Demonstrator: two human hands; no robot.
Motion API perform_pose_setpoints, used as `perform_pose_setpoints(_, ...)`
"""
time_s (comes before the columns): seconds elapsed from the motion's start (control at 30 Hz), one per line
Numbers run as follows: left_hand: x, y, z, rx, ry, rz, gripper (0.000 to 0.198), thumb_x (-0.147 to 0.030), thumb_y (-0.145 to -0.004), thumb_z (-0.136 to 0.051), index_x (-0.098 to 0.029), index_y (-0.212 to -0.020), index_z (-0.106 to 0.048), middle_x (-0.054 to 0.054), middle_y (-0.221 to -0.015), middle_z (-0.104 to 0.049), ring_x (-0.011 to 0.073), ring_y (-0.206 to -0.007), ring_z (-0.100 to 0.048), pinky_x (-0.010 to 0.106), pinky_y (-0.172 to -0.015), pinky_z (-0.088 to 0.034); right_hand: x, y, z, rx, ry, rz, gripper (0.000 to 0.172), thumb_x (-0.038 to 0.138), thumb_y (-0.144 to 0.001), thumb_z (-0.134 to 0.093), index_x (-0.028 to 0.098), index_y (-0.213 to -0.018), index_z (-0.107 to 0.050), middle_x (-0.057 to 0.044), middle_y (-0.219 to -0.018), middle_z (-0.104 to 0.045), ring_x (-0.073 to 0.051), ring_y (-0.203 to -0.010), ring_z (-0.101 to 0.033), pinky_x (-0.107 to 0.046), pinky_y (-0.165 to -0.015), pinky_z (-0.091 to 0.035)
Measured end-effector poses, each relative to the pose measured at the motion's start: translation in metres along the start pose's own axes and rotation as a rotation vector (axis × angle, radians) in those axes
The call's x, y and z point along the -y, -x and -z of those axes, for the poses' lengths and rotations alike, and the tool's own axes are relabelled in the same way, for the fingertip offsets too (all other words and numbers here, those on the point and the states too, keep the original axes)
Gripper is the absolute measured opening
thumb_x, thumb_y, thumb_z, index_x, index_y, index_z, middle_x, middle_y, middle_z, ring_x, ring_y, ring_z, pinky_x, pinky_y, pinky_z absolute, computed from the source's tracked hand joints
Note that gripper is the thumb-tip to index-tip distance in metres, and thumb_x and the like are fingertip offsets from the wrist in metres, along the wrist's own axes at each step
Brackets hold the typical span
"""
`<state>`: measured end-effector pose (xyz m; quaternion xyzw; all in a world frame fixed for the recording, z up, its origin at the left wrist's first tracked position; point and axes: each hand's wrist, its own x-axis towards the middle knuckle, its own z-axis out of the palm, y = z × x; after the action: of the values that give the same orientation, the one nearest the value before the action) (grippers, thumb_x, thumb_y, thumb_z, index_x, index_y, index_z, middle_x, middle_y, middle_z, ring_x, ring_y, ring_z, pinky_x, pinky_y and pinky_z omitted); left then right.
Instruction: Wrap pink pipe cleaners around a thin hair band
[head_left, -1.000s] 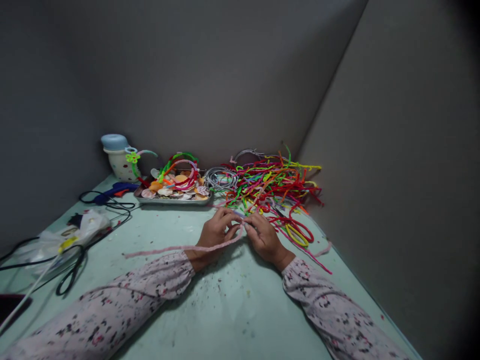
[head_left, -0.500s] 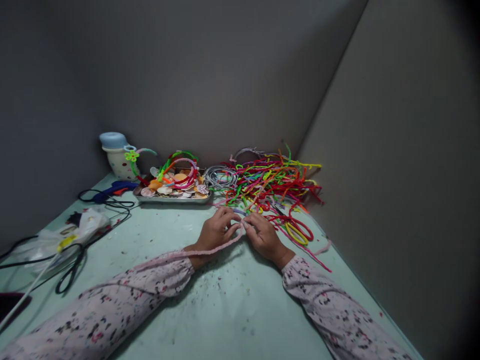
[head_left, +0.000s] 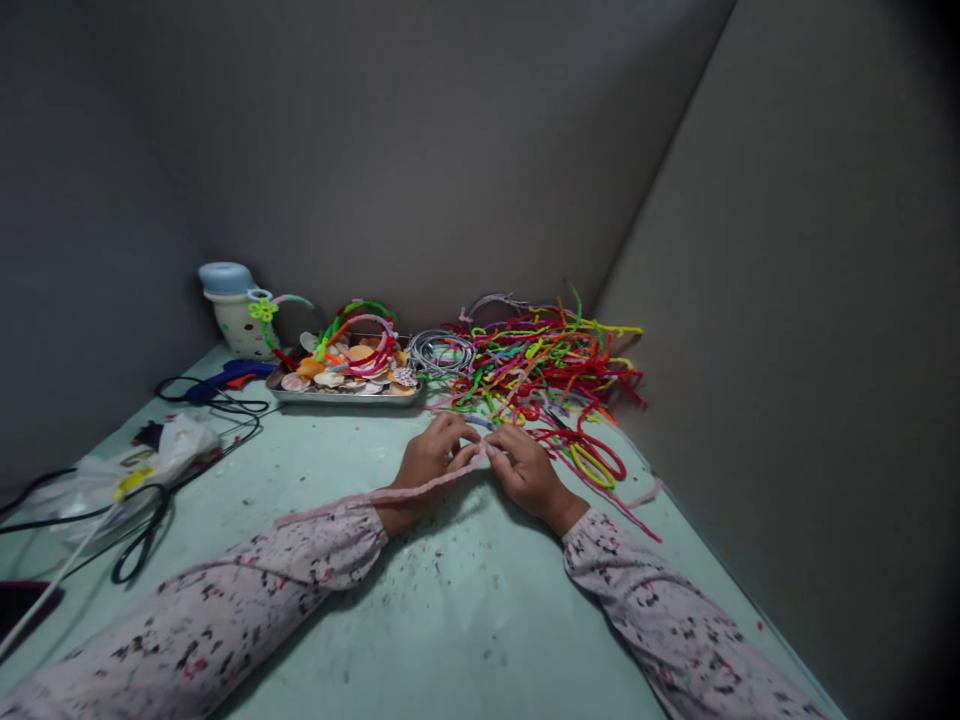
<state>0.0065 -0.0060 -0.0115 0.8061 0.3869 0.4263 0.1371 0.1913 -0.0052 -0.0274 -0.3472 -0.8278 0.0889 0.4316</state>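
Observation:
A long pale pink pipe cleaner runs from between my fingertips back over my left wrist and lies along the left sleeve. My left hand is closed in a pinch on it. Right beside it, my right hand pinches the same pipe cleaner near its far end, fingertips almost touching those of the left. A short lavender curved strip shows just behind the fingers; whether it is held too, I cannot tell.
Behind my hands stand a metal tray of shells and fuzzy headbands, coiled grey hoops and a tangled pile of colourful pipe cleaners. At left are a dotted bottle, a blue-handled tool, black cables and a plastic bag.
The loose tail of the pink pipe cleaner has shifted slightly up along the left sleeve. Both hands stay in nearly the same place, still pinching.

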Motion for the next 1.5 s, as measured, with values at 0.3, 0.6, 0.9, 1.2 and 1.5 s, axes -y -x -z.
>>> perform_pose_setpoints(0.3,0.0016,-0.0005,-0.0025,-0.008,0.026,0.03,0.012,-0.027,-0.088,-0.055,-0.02,-0.088,-0.064,0.004,-0.092,-0.06,0.0141,-0.085,-0.057,0.023,-0.073,-0.043,0.0013,-0.0004,0.0007,0.009,0.021,0.013,0.016,0.021,-0.093,-0.044,0.021,-0.092,-0.061,-0.005,-0.085,-0.061,-0.02,-0.083,-0.055,-0.034,-0.075,-0.043)
perform_pose_setpoints(0.6,-0.0041,-0.001,0.0021,0.058,0.021,0.094,0.012,-0.025,-0.089,-0.052,-0.02,-0.089,-0.064,0.004,-0.09,-0.059,0.0158,-0.083,-0.054,0.025,-0.068,-0.041,-0.0005,0.0004,0.0,0.001,0.04,0.044,0.015,0.022,-0.093,-0.045,0.021,-0.095,-0.06,-0.006,-0.085,-0.061,-0.02,-0.082,-0.055,-0.035,-0.075,-0.042)
perform_pose_setpoints(0.9,-0.0057,-0.0008,0.0019,0.055,0.07,0.062,0.015,-0.023,-0.091,-0.048,-0.018,-0.085,-0.061,0.002,-0.084,-0.062,0.0142,-0.079,-0.054,0.025,-0.071,-0.041,-0.0007,0.0005,-0.0001,0.005,0.055,0.03,0.014,0.021,-0.093,-0.046,0.021,-0.095,-0.06,-0.006,-0.086,-0.062,-0.02,-0.082,-0.055,-0.035,-0.074,-0.043)
perform_pose_setpoints(1.2,-0.0062,-0.0035,0.0013,0.093,0.143,0.081,0.018,-0.027,-0.09,-0.049,-0.018,-0.081,-0.062,0.002,-0.083,-0.063,0.0159,-0.083,-0.055,0.027,-0.075,-0.041,-0.0002,0.001,0.0,0.036,0.078,0.028,0.016,0.021,-0.094,-0.045,0.02,-0.094,-0.06,-0.006,-0.085,-0.061,-0.02,-0.083,-0.055,-0.035,-0.076,-0.042)
perform_pose_setpoints(1.5,-0.0014,-0.0017,-0.0014,0.148,0.281,0.21,0.018,-0.028,-0.087,-0.052,-0.017,-0.079,-0.063,0.002,-0.08,-0.06,0.0158,-0.075,-0.055,0.027,-0.069,-0.043,-0.0001,0.0019,0.0014,0.048,0.082,0.031,0.016,0.02,-0.093,-0.045,0.02,-0.092,-0.06,-0.006,-0.084,-0.06,-0.02,-0.082,-0.054,-0.035,-0.075,-0.042)
